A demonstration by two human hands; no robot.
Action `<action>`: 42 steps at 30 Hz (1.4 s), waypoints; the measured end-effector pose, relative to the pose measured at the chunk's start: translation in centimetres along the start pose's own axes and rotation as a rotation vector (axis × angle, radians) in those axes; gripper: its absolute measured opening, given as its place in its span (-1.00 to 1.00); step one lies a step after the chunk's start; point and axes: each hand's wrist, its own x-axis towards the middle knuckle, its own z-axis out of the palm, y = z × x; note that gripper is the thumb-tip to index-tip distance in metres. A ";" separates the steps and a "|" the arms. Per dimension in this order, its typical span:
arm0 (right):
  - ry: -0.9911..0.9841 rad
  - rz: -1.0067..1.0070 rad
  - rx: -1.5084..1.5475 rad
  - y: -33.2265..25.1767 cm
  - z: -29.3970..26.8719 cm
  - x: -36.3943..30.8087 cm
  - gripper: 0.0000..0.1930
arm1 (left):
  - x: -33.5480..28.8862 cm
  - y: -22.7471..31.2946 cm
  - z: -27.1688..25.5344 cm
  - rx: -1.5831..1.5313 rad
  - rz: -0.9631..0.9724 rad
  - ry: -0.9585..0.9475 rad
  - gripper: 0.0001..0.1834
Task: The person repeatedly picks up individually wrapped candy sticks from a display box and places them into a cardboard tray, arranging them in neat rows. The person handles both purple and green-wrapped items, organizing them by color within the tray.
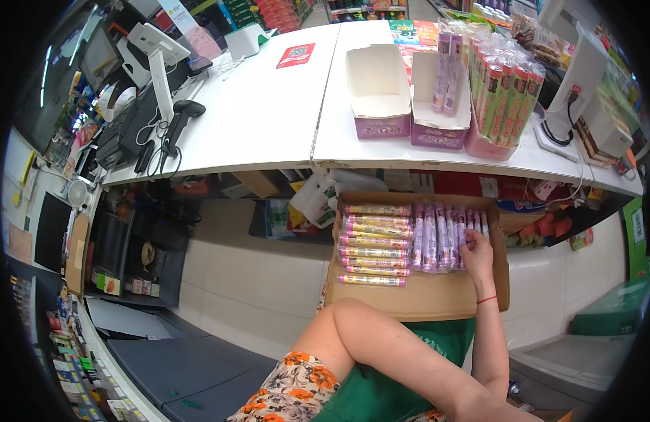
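My right hand [478, 254], with a red string at the wrist, reaches into a shallow cardboard box [381, 304]. Its fingers are bent round a purple candy tube [463, 243] at the right of an upright row of purple tubes [434, 239] in clear wrap. Left of that row, several pink and yellow tubes [374, 252] lie crosswise in a stack. My left arm [381, 341] is bent across my green apron, its elbow close to the box's near edge. The left hand itself lies out of sight toward the lower right.
On the white counter [269, 105] stand an open white-and-purple carton [381, 126], another carton [440, 137] holding two purple tubes, and a pink container [490, 149] of green-and-red tubes. A handheld scanner [181, 126] and a keyboard [121, 137] are at left. The counter edge overhangs the box's far side.
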 end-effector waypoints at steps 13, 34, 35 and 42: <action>0.132 -0.293 0.451 -15.1 -7.2 -4.5 -0.69 | -10.5 10.4 1.1 1.264 0.087 1.025 -0.69; 0.036 -0.649 0.568 -25.5 -7.8 0.5 -0.49 | -12.5 20.1 -0.2 1.762 0.338 1.252 -0.45; 0.043 -0.654 0.560 -25.7 -7.7 0.8 -0.48 | -12.4 20.4 -0.2 1.770 0.340 1.254 -0.46; 0.051 -0.652 0.543 -27.1 -7.2 3.1 -0.46 | -12.1 23.1 -1.0 1.765 0.353 1.245 -0.47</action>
